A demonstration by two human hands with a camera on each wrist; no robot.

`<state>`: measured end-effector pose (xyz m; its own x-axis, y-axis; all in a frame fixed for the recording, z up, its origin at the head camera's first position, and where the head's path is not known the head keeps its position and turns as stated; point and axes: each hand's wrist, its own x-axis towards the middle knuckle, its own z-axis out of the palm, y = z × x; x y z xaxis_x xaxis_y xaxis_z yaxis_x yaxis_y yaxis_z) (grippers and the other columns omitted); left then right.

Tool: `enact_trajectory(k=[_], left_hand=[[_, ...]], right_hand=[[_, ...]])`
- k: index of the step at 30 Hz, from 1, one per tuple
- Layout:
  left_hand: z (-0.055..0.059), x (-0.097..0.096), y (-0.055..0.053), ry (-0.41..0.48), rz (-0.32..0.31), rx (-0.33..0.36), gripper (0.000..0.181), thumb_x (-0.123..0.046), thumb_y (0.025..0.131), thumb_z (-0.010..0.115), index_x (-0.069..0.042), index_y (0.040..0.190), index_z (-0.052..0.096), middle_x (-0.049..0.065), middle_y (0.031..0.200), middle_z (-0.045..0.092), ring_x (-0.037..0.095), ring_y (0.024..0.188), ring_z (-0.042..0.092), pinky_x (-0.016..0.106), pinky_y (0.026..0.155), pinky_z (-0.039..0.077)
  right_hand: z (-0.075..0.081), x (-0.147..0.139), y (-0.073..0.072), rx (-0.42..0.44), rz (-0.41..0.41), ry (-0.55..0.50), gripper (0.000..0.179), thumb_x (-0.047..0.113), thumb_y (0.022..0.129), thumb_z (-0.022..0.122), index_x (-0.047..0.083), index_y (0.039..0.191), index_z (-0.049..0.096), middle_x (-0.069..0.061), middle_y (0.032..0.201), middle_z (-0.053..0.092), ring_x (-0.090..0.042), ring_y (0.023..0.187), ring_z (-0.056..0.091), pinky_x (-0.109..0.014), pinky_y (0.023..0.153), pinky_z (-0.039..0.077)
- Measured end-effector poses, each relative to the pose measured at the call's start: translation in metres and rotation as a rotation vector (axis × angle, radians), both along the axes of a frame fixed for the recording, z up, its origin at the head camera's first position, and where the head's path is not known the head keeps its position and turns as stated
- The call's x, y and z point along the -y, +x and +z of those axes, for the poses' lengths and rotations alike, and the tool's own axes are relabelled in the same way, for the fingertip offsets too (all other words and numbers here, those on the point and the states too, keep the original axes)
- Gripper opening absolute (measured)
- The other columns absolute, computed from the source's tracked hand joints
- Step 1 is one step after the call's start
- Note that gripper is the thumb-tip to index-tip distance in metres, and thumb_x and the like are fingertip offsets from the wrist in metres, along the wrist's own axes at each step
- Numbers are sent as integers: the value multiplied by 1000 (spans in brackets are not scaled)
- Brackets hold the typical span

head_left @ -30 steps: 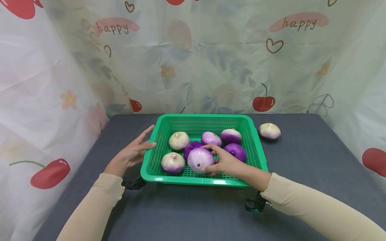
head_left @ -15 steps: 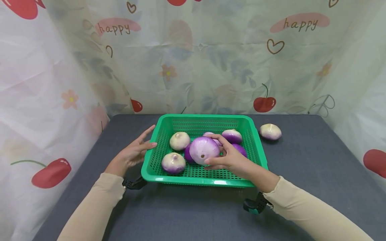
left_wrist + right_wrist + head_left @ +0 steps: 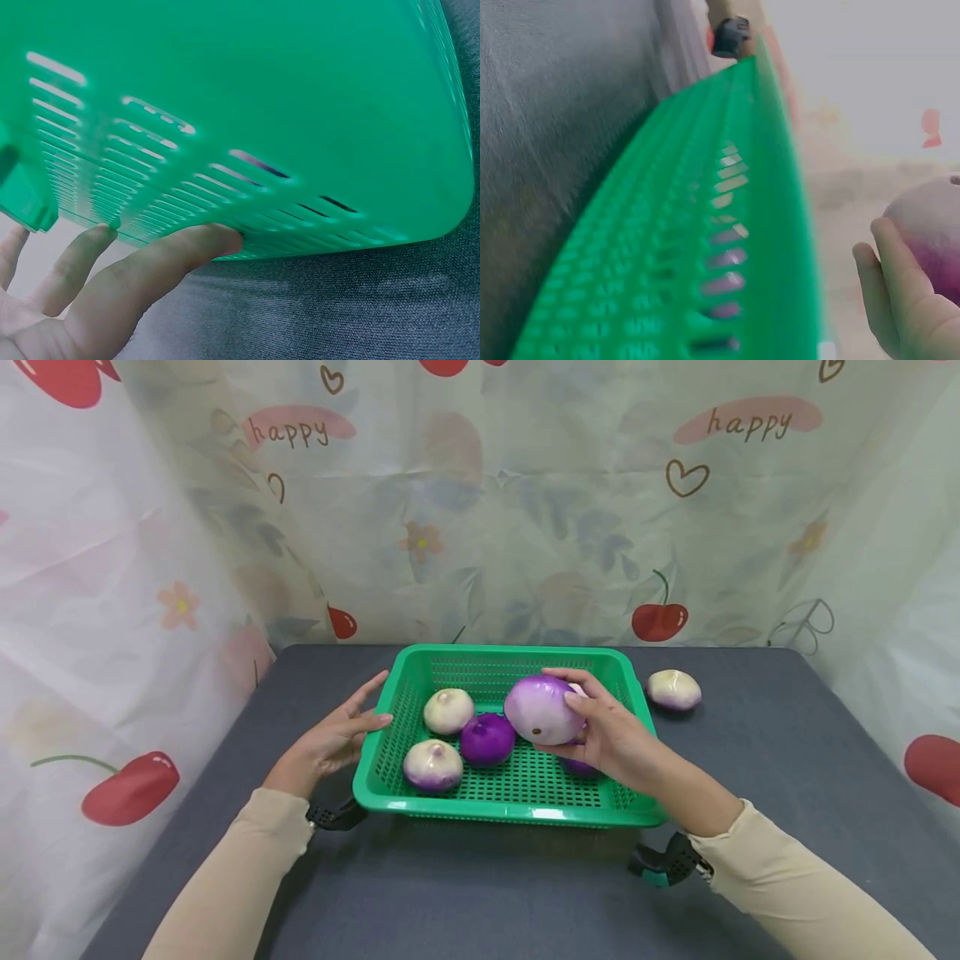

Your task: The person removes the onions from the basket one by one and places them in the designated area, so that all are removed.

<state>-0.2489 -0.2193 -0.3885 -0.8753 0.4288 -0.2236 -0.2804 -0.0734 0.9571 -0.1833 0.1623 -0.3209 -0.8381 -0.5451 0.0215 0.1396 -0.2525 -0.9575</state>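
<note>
A green slotted basket (image 3: 510, 814) stands on the dark table. My left hand (image 3: 326, 743) lies along its left side with straight fingers; in the left wrist view, fingertips (image 3: 225, 238) touch the slotted wall. My right hand (image 3: 618, 735) grips a light purple onion (image 3: 542, 710), raised above the basket's right half. That onion (image 3: 934, 225) appears at the right edge of the right wrist view. Inside the basket are a pale onion (image 3: 448, 711), a white-and-purple onion (image 3: 433, 766) and a dark purple onion (image 3: 487, 740). Another purple onion (image 3: 579, 767) is mostly hidden by my right hand.
A pale onion (image 3: 673, 690) lies on the table (image 3: 750, 760) just right of the basket's back corner. Behind and at both sides hangs a printed curtain (image 3: 495, 527). Each wrist wears a black camera strap (image 3: 671, 860).
My right hand has lifted the light purple onion from the basket's front middle and carried it up and to the right. The dark purple onion is uncovered. My left hand stays at the basket's side.
</note>
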Motion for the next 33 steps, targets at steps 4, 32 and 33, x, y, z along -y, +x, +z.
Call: enact_trajectory(k=[4,32,33], left_hand=[[0,0,0,0,0,1,81,-7,99,55,-43,154,8,17,158,21,26,112,63,48,85,55],[0,1,1,7,-9,1,81,-7,98,55,-43,154,8,17,158,21,27,110,64,49,85,55],[0,1,0,7,-9,0,81,-7,98,55,-43,154,8,17,158,21,27,110,64,49,85,55]], right_hand=[[7,-16,0,-52,-11,17,34,19,104,41,34,134,43,-11,145,26,-31,128,40,-42,98,48],[25,-140,-48,-52,-429,219,69,-2,90,63,26,146,33,2,131,35,-15,120,39,-20,84,54],[24,-145,-51,-40,-440,221,70,-2,91,63,27,145,32,2,130,35,-15,121,38,-19,84,53]])
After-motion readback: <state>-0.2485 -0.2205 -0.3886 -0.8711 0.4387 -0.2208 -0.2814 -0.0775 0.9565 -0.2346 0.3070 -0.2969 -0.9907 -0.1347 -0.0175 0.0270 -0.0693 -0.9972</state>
